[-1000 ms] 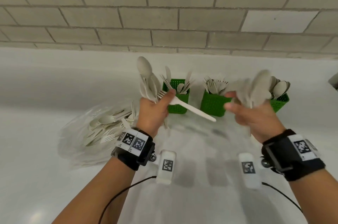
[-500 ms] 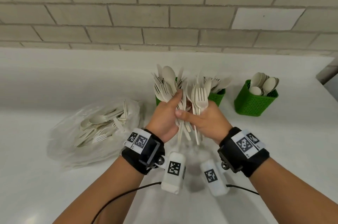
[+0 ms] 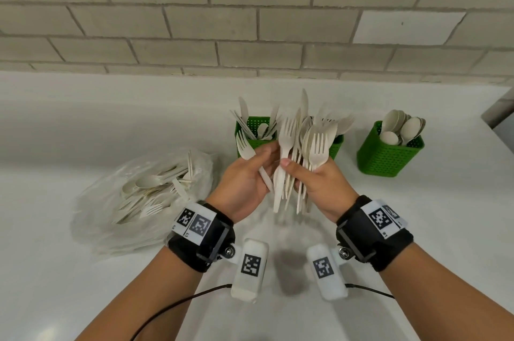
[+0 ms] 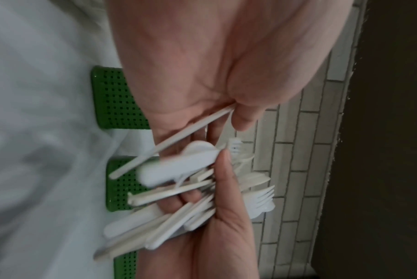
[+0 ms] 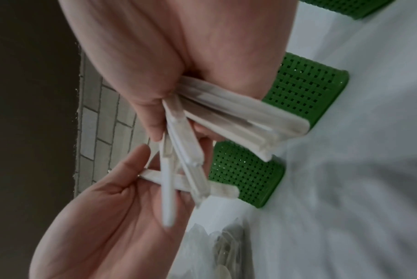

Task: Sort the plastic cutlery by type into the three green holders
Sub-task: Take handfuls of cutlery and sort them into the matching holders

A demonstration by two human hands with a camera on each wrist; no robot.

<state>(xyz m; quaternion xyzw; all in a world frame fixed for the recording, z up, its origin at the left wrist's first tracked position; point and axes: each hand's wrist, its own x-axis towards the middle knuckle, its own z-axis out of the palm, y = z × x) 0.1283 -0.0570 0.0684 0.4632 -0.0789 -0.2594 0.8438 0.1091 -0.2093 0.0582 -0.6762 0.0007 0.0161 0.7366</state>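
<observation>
Half a second back the two hands were pressed together round one bunch; now they have drawn slightly apart, and the left hand (image 3: 244, 176) has come away with a single fork (image 3: 251, 158), pinched between thumb and fingers with its tines tipped toward 11 o'clock. Right hand (image 3: 319, 182) grips the bundle (image 3: 301, 151) upright — mostly forks, with at least one knife blade standing above them.

Sorting looks well underway but not close to finished. Of the three holders along the wall at 12 o'clock, the left holder (image 3: 251, 132) carries knives and what seems to be a stray spoon, the middle holder (image 3: 337, 146) is largely hidden behind the bundle with fork heads showing above it, and the right holder (image 3: 389, 157), off at 1 o'clock, is packed with spoons.

Left to do, by my reading: drop this fork and the held bundle by type, then work through the bag (image 3: 144, 196) at 9 o'clock — a fair heap of mixed spoons, forks and knives lies in it on the counter (image 3: 83, 123).
</observation>
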